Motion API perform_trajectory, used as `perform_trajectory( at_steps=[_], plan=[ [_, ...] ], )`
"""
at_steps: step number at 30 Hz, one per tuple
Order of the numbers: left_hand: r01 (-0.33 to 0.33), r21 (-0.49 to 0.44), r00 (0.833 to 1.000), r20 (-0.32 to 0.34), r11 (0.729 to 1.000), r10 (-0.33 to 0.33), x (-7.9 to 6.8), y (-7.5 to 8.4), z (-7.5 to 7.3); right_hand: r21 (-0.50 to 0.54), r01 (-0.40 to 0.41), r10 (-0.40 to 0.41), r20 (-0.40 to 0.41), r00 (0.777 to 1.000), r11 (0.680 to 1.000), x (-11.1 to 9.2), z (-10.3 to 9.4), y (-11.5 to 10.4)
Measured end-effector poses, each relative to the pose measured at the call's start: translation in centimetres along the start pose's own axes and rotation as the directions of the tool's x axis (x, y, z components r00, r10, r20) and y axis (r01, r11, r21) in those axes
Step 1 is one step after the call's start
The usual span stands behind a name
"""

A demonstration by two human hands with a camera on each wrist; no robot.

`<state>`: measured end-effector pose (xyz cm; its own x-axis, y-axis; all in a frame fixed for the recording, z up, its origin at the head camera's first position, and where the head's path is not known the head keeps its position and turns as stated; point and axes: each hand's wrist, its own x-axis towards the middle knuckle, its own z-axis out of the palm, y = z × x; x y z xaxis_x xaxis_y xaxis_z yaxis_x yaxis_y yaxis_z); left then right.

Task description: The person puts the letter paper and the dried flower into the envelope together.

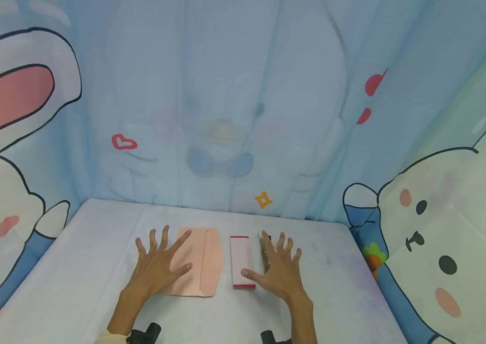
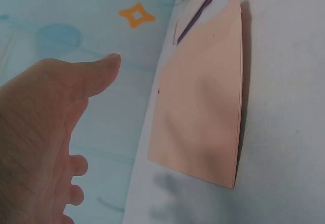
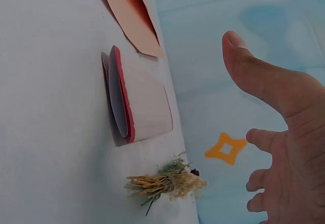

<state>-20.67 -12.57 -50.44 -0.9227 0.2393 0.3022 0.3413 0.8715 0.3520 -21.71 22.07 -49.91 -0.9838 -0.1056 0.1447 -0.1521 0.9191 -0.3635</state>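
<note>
A peach paper envelope (image 1: pixel 193 267) with its flap opened to the right lies on the white table. My left hand (image 1: pixel 153 272) hovers over its left side, fingers spread and holding nothing. Right of the envelope lies a folded pale pink card (image 1: pixel 240 255) with red edges; its layers gape at the near end in the right wrist view. Beside it is a small dried flower bunch (image 3: pixel 165 181), partly hidden by my right hand (image 1: pixel 281 272) in the head view. That hand is also spread and holds nothing, its thumb overlapping the card in the head view.
The white table (image 1: pixel 342 291) has a cloth backdrop (image 1: pixel 226 95) with cartoon bears hanging behind it and down both sides. A black wrist camera mount (image 1: pixel 145 333) shows at the left wrist and another black mount (image 1: pixel 270 337) at the right.
</note>
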Motion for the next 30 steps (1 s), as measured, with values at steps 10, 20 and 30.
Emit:
perform_trajectory(
  at_steps=[10, 20, 30],
  plan=[
    [0.01, -0.026, 1.0, -0.008, 1.0, -0.01, -0.6, -0.2, 0.4, 0.008, 0.007, -0.007, -0.045, 0.999, 1.0, -0.1, 0.9, -0.2],
    [-0.052, -0.025, 0.998, -0.024, 0.998, 0.051, 0.1, 0.9, 1.5, 0.152, -0.008, 0.049, -0.267, 0.963, 0.988, 0.3, 1.8, -1.5],
    [-0.047, -0.083, 0.997, 0.058, 0.995, 0.052, 0.3, 2.1, 3.7, 0.207, -0.18, 0.26, -0.482, 0.837, 0.962, 0.9, 4.1, -3.8]
  ],
)
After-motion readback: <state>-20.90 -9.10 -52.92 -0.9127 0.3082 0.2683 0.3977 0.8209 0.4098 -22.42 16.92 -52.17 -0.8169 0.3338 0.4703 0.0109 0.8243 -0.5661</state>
